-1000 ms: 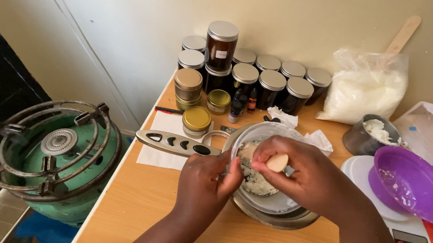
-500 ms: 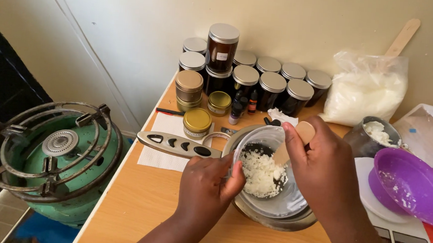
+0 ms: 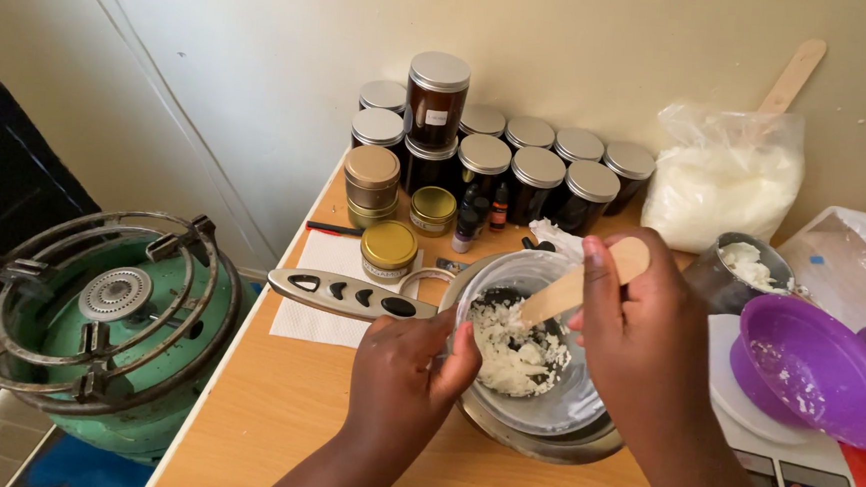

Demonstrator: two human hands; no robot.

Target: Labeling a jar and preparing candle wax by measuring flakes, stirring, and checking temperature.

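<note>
Gripping a wooden stick (image 3: 579,283), the right hand (image 3: 637,341) dips its tip into white flakes (image 3: 516,354).
Left hand (image 3: 405,372) clasps the clear bowl (image 3: 543,406) by its near rim — bowl nested in a metal pan (image 3: 531,442), grey handle (image 3: 345,294) just beyond the left hand.

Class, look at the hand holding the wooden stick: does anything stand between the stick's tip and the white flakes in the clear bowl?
Nothing visible does. The right hand holds the wooden stick slanting down into the clear bowl, its tip at the white flakes. The left hand grips the rim on the near-left side, clear of the stick.
</note>
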